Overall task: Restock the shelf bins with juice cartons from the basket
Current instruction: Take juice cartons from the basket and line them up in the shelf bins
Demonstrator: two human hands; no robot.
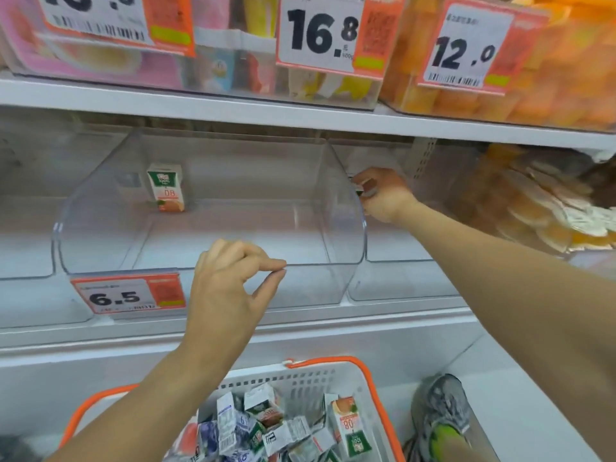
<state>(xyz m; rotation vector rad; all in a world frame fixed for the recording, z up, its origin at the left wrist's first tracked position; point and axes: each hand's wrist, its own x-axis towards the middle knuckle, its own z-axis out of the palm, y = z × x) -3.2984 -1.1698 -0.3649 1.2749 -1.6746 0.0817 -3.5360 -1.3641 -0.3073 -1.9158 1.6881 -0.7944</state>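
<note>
The left hand hovers at the near front lip of the middle clear bin, its forefinger and thumb tips pinched together with nothing visible between them; the other fingers are curled. The right hand reaches far into the neighbouring bin on the right, fingers curled round a small carton that is mostly hidden by the fingers and the bin's curved side wall, so its print cannot be read. One juice carton stands upright alone at the far left of the middle bin. A price tag reading 6.5 hangs on that bin's front, left of the left hand. Near the bottom edge, a white basket with orange handles holds a jumble of small cartons, cut off by the frame. A grey shoe shows to its right. The upper shelf's goods are blurred behind tags reading 16.8 and 12.0.
</note>
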